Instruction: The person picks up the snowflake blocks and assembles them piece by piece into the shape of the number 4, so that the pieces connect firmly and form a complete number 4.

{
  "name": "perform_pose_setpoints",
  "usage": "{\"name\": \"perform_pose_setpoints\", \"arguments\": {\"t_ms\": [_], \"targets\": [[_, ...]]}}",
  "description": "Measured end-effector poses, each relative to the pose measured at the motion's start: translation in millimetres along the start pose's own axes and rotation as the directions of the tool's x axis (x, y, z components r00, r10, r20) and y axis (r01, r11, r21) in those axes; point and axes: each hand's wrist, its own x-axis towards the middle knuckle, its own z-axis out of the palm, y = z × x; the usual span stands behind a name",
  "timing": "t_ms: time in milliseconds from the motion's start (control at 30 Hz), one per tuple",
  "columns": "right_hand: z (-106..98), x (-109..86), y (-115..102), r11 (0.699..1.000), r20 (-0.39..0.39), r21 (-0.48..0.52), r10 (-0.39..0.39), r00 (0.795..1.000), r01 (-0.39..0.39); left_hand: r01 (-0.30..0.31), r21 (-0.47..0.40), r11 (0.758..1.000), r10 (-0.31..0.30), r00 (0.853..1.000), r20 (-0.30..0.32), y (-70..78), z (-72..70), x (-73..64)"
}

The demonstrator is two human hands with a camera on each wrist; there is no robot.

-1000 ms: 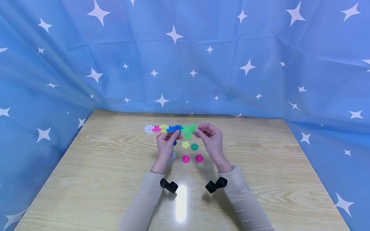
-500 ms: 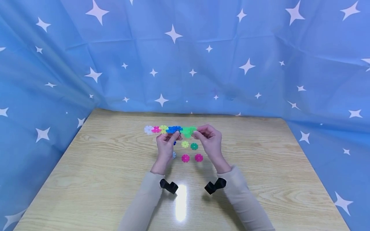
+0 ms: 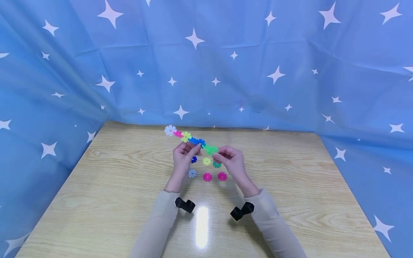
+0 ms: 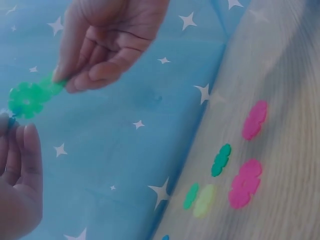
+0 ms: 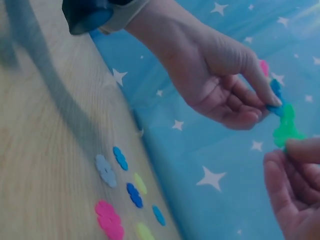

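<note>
A chain of notched, flower-shaped plastic discs (image 3: 186,136) hangs above the table, slanting down to the right. From left to right it runs white, pink, yellow, blue and bright green. My left hand (image 3: 182,156) pinches it between thumb and fingers at the blue discs (image 5: 276,92). Its green end is pinched by my right hand (image 3: 230,157), thumb against fingers. In the left wrist view the green discs (image 4: 26,100) overlap each other between the two hands. Fingertips hide part of the blue and green discs.
Loose discs lie on the wooden table (image 3: 113,186) below the hands: pink ones (image 3: 207,177), a pale blue-grey one (image 3: 192,173), a yellow one (image 3: 207,161), a dark blue one (image 3: 194,159) and a dark green one (image 3: 217,164). A star-patterned blue curtain (image 3: 206,71) stands behind.
The chain has gone from level to slanting: its white end rose away from me, its green end dropped nearer. My right hand moved slightly down and left; both hands keep their grip.
</note>
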Motion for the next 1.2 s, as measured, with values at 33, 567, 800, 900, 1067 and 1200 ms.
{"name": "perform_pose_setpoints", "arguments": {"t_ms": [33,567,800,900,1067,1200], "targets": [[1,-0.4,1,1.000,0.009,0.011,0.022,1.000,-0.022,-0.008,-0.003,1.000,0.008,1.000,-0.001,0.5,0.3,0.7],[23,-6.2,5,0.982,0.117,0.159,0.080,0.990,-0.098,-0.109,0.273,0.956,0.097,0.994,0.057,24.5,4.4,7.9],[34,-7.0,7,0.933,0.042,0.356,0.048,0.998,-0.060,-0.127,0.431,0.893,0.052,0.982,0.181,53.6,14.5,-0.3],[37,-6.5,5,0.923,0.010,0.383,0.032,0.999,-0.034,-0.157,0.476,0.865,0.045,0.970,0.239,61.7,15.0,-4.9],[39,-5.2,3,0.911,-0.023,0.413,0.033,0.999,-0.020,-0.202,0.501,0.841,0.052,0.953,0.298,61.2,13.6,-6.1],[39,-4.4,4,0.924,-0.021,0.382,0.031,0.999,-0.021,-0.208,0.522,0.827,0.056,0.955,0.291,61.1,14.4,-6.2]]}}
